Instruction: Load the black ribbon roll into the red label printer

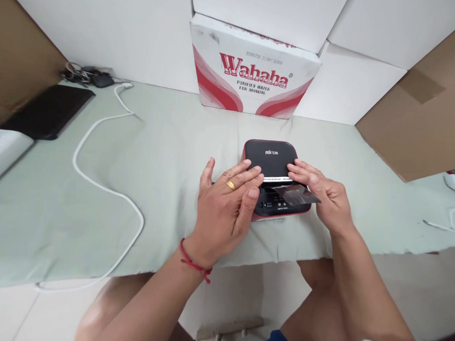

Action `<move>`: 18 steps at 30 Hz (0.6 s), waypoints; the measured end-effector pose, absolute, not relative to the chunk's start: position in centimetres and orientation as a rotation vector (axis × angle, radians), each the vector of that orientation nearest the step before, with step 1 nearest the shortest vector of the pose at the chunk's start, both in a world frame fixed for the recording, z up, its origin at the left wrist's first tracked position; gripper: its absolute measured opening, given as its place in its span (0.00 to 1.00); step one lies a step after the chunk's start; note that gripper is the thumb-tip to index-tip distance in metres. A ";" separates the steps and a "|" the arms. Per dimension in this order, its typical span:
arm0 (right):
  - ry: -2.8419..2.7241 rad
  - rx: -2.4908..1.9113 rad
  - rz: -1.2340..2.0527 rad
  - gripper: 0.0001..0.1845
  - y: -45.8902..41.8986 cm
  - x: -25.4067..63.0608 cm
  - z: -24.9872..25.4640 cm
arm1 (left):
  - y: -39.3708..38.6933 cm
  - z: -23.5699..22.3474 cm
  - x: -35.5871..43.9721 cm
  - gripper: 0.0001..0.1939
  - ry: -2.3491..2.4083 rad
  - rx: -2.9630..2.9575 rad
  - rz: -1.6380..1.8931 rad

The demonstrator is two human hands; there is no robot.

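A small black receipt printer (270, 160) with a red rim and white lettering sits on the cloth. A white printed strip (277, 179) crosses its top. Below that, a thin see-through film (295, 194) sticks out over the front panel toward the right. My left hand (227, 206) lies on the printer's left side, fingers stretched and little finger spread, with a gold ring and a red cord at the wrist. At the right edge, the fingertips of my right hand (324, 196) touch the top by the strip. Its thumb is bent near the film; the palm side is hidden.
Behind stands a Wahaha water carton (256, 69) against stacked white boxes. On the left are a white cable (98, 182), a black flat tablet-like thing (52, 111) and keys (87, 75). Brown cardboard (419, 114) borders the right. A pale green cloth (172, 138) covers the table.
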State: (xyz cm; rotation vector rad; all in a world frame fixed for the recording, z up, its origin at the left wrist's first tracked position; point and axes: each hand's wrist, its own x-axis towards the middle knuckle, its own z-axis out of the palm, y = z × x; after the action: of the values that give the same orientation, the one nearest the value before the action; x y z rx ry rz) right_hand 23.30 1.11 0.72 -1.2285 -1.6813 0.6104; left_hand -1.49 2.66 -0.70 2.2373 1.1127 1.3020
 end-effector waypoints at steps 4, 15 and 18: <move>-1.762 -1.192 0.498 0.17 0.8 23.2 0.5 | 3.0 -0.5 -1.2 0.13 1.107 2.117 1.316; -1.800 -1.316 0.022 0.24 -0.8 20.6 0.5 | 5.4 -1.5 -1.2 0.51 0.791 1.141 1.175; -1.800 -1.299 -0.025 0.18 -0.5 20.3 0.8 | 5.6 -1.1 -1.5 0.56 0.739 1.162 1.164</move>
State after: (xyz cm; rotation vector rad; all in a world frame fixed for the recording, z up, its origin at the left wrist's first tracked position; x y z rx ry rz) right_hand 20.35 -0.55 0.76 -1.2994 -1.7996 -0.0245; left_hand -1.46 5.61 -1.14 1.1619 0.7393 1.1640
